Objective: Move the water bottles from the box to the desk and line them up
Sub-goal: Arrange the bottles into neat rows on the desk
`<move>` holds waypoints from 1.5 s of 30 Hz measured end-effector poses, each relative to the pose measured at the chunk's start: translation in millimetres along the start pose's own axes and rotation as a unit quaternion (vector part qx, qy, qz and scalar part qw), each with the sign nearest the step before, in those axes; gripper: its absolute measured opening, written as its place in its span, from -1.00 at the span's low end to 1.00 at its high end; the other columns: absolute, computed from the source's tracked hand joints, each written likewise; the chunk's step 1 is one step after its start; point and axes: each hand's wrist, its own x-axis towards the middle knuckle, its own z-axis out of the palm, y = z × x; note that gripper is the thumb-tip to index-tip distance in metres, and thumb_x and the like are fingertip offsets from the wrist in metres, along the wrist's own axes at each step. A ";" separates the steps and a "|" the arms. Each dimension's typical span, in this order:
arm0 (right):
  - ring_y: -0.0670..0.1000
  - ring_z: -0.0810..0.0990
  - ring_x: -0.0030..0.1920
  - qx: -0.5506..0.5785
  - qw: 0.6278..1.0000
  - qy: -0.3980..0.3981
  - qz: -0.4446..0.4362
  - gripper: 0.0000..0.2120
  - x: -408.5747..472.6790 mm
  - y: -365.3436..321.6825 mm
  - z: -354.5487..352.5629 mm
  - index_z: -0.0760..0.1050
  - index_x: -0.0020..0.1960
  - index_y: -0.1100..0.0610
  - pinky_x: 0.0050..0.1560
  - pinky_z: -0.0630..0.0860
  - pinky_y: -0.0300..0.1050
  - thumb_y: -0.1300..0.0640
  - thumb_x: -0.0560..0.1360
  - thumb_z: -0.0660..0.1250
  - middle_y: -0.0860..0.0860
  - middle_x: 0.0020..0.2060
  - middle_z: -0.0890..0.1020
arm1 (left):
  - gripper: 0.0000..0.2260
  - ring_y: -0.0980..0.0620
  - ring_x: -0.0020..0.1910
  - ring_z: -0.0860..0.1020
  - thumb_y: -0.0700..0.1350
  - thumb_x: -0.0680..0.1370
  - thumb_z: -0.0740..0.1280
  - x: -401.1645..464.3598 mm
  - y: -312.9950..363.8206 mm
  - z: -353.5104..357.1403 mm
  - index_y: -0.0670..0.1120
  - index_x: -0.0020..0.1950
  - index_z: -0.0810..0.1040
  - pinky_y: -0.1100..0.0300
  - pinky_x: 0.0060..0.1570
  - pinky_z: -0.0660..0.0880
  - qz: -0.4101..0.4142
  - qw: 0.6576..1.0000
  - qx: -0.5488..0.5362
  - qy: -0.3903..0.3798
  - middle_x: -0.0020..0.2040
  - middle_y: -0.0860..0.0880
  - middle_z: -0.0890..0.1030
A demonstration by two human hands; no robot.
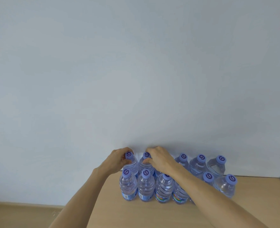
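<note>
Bottles of water stand on the desk (103, 203) in two rows against the pale wall (136, 71), and each hand holds one in the back row. The left hand (117, 160) curls around the neck of the leftmost back bottle (132, 165), thumb and fingers pinching just under its purple cap. The right hand (160, 159) reaches over the front row and grips the neighbouring back bottle (146, 164) the same way, fingers over the cap and thumb at the shoulder. Both bottles appear to stand upright, touching or just beside each other, close to the wall.

Outward from the hands, the front row (154, 188) stands just before them, caps level, labels low on the bodies. More bottles continue the back row to the right (200, 163), the last one looking dented. The box is not in view.

Judging by the clear fill, each bottle is probably full, so moderately heavy for its size. The thin ribbed plastic would likely give under a squeeze at mid-body, and the label band may be slick. The neck below the cap seems the stiffest, surest hold, and it keeps fingers clear of the tightly packed neighbours, which a sideways knock could topple.
</note>
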 end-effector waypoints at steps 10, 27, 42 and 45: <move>0.00 0.48 0.19 0.086 0.996 -0.009 -0.022 -0.57 -23.5 35.3 -30.7 0.49 0.30 0.08 0.16 0.43 -0.15 -0.10 0.51 0.37 0.00 0.16 0.58 | -0.67 0.02 0.01 0.51 0.01 0.54 0.30 -1.5 8.8 -4.2 0.11 0.29 0.39 0.14 -0.07 0.50 -0.028 0.992 0.122 0.008 0.10 0.05 0.53; 0.09 0.46 0.22 -0.117 0.992 0.007 0.035 -0.56 -64.6 103.8 -52.6 0.45 0.33 0.04 0.26 0.30 -0.03 -0.09 0.50 0.34 0.01 0.16 0.59 | -0.62 -0.03 0.06 0.46 0.19 0.47 0.35 35.1 120.9 42.7 -0.07 0.09 0.51 0.14 -0.01 0.42 0.095 0.975 0.202 0.013 0.02 -0.01 0.57; 0.09 0.51 0.14 -0.097 0.994 0.012 0.053 -0.58 -61.6 111.9 -46.2 0.49 0.25 0.05 0.22 0.28 -0.05 -0.12 0.47 0.37 0.01 0.03 0.63 | -0.60 -0.06 0.13 0.49 0.03 0.46 0.42 44.0 127.0 57.0 -0.06 0.25 0.47 0.11 -0.03 0.45 0.074 0.984 0.163 -0.005 0.17 0.00 0.53; 0.09 0.51 0.14 -0.088 0.994 0.018 0.057 -0.59 -62.3 112.5 -45.5 0.49 0.25 0.04 0.22 0.27 -0.06 -0.11 0.47 0.38 0.01 0.03 0.63 | -0.61 -0.06 -0.06 0.51 0.15 0.42 0.44 47.6 129.5 57.4 -0.12 0.02 0.50 0.13 -0.20 0.41 0.048 0.976 0.212 0.020 -0.01 -0.03 0.56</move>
